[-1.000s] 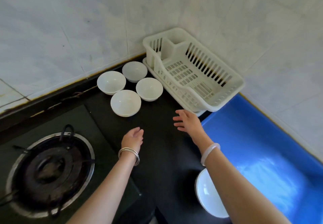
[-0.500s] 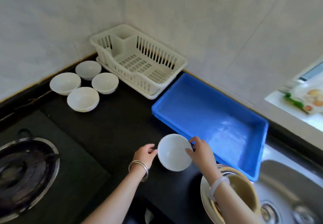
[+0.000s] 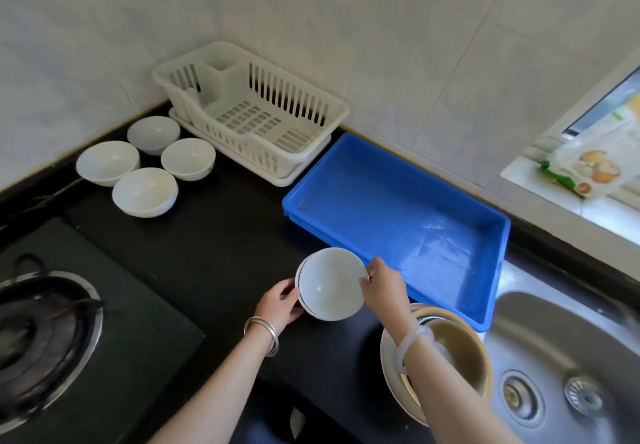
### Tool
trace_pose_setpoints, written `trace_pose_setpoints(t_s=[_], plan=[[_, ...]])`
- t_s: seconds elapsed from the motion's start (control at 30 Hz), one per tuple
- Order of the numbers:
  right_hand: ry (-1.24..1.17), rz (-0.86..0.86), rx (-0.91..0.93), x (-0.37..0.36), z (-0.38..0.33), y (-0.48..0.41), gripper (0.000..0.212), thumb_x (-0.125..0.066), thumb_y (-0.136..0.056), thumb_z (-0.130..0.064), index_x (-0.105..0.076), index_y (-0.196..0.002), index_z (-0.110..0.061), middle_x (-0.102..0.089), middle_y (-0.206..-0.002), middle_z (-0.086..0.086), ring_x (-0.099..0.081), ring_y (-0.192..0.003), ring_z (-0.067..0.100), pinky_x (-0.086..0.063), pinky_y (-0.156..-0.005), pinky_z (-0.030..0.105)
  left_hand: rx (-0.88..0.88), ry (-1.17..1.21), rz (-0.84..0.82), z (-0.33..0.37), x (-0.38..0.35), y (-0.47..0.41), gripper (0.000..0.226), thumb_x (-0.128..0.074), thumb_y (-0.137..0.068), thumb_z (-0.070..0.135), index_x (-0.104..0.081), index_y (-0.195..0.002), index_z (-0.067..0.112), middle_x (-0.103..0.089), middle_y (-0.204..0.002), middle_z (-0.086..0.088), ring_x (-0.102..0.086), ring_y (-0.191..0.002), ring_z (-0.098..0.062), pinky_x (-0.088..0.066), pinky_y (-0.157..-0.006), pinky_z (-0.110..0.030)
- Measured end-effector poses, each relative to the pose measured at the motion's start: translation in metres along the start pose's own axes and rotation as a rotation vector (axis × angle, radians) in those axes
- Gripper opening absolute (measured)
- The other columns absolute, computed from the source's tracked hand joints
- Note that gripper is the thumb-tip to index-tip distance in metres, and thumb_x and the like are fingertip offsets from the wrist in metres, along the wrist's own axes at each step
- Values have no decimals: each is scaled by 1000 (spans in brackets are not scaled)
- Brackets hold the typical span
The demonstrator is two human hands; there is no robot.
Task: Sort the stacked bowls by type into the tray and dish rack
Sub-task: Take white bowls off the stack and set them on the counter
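Note:
Both hands hold a small stack of white bowls (image 3: 330,284) above the black counter, just in front of the blue tray (image 3: 398,215). My left hand (image 3: 280,305) grips the stack's left rim and my right hand (image 3: 382,286) grips its right rim. A dark line rings the lower bowl's edge. Several single white bowls (image 3: 144,192) stand on the counter at the far left, beside the white dish rack (image 3: 256,121). Below my right forearm sits a stack with a tan bowl (image 3: 460,350) on wider white dishes. Tray and rack hold nothing.
A gas burner (image 3: 38,336) lies at the left front. A steel sink (image 3: 571,367) with two drains is at the right. Tiled walls close off the back, and a windowsill with a printed packet (image 3: 588,163) sits at the upper right.
My view swung right from the far bowls to the tray and sink. Both hands drew back from the rack area and took hold of the white bowl stack, lifting it slightly toward the tray.

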State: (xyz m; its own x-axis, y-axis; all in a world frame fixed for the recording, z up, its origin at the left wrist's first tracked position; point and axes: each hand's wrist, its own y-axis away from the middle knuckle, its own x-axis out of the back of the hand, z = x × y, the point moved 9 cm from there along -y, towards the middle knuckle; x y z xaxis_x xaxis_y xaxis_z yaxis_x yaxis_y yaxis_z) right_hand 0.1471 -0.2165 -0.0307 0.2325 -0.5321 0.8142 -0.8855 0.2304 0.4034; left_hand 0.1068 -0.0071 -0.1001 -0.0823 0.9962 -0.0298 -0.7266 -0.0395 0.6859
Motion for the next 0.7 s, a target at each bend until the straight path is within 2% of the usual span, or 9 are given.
trace_pose_setpoints(t_s=[0.1, 0.23, 0.3, 0.4, 0.5, 0.6, 0.7], plan=[[-68, -8, -17, 3, 2, 4, 3, -39, -88, -8, -42, -89, -10, -58, -84, 15, -63, -74, 35, -49, -66, 35, 28, 81, -24, -2, -4, 0, 35, -53, -90, 13, -51, -125, 17, -60, -109, -9, -64, -99, -30, -55, -71, -31], [-134, 31, -20, 15, 4, 6, 11, -38, -86, -6, -46, -93, -9, -60, -84, 16, -65, -73, 37, -56, -70, 41, 61, 126, -63, -1, -7, 2, 39, -54, -90, 14, -48, -129, 19, -58, -111, -8, -63, -99, -32, -55, -68, -30], [-235, 31, -41, 22, 7, 7, 13, -40, -87, -6, -49, -94, -12, -63, -86, 15, -67, -62, 30, -58, -58, 35, 68, 125, -71, -1, -8, 1, 42, -53, -91, 15, -46, -131, 21, -56, -112, -6, -63, -99, -30, -55, -70, -30], [-336, 38, -45, 32, 7, 7, 18, -43, -89, -8, -53, -101, -17, -67, -80, 9, -65, -48, 14, -49, -40, 18, 58, 155, -79, 1, -11, -1, 41, -52, -91, 11, -47, -130, 20, -59, -100, 1, -63, -89, -23, -55, -68, -30], [-399, 62, -28, 41, 2, 6, 17, -47, -89, -9, -54, -100, -20, -66, -72, 1, -67, -50, 12, -46, -39, 14, 44, 169, -65, 2, -9, -1, 39, -54, -88, 5, -52, -125, 16, -62, -93, 0, -64, -82, -21, -55, -61, -28], [-445, 71, -17, 45, -5, 4, 17, -48, -87, -9, -54, -97, -22, -66, -73, -2, -66, -46, 10, -52, -43, 18, 36, 180, -15, 5, 4, 0, 38, -54, -87, 2, -54, -122, 18, -63, -94, -1, -65, -84, -21, -56, -61, -30], [-477, 73, 7, 48, -17, -2, 16, -50, -86, -11, -55, -91, -25, -68, -76, 0, -68, -48, 10, -61, -57, 31, 8, 216, 55, 15, 30, 1, 41, -55, -86, 2, -54, -123, 18, -64, -97, -3, -65, -89, -26, -56, -65, -33]])
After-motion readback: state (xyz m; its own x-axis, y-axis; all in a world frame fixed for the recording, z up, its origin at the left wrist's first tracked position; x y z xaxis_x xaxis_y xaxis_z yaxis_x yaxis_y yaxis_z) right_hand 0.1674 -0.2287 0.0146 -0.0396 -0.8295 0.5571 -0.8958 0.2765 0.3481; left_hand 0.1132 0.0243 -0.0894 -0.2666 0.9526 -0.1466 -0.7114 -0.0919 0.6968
